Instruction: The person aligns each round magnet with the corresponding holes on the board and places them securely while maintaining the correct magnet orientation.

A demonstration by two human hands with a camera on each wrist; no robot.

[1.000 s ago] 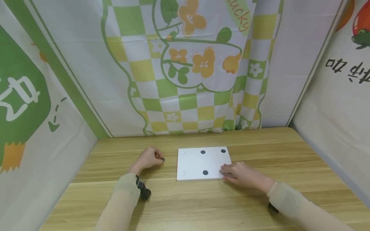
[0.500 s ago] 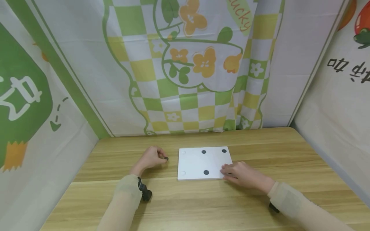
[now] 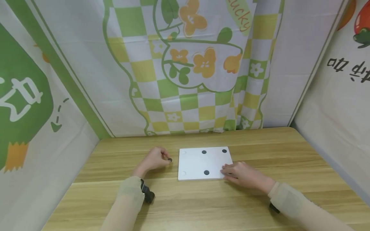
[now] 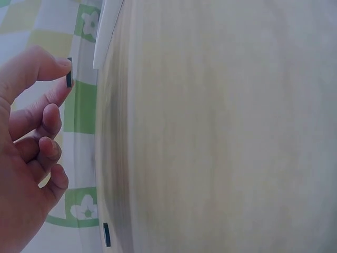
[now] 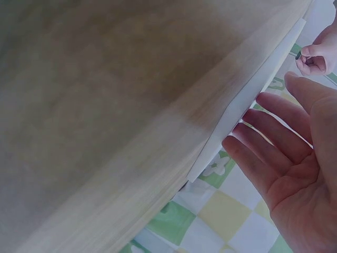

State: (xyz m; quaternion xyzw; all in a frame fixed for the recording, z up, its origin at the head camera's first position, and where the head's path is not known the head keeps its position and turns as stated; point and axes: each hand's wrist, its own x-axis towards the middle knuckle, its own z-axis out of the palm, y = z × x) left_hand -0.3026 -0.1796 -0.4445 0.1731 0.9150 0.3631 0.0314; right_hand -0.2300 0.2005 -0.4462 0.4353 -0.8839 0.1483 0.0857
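Between thumb and index finger, my left hand (image 3: 156, 158) pinches a small dark disc (image 4: 69, 79), held left of a white rectangular board (image 3: 192, 163). The board lies flat on the table. Three dark round discs show on it: a back middle disc (image 3: 204, 152), a back right disc (image 3: 224, 150) and a front middle disc (image 3: 206, 172). Two pale round marks, including a front mark (image 3: 184, 173), sit along its left side. My right hand (image 3: 241, 174) rests its extended fingertips on the board's front right corner and hides that spot.
A wooden table (image 3: 185, 205) bears the board. In the left wrist view another dark disc (image 4: 107, 235) lies on the table, near the hand. A checked curtain (image 3: 199, 96) hangs behind the table, with printed cloth on both sides.
My left hand has moved a little to the right toward the board, carrying the dark disc. The right hand stays in place on the board's corner.
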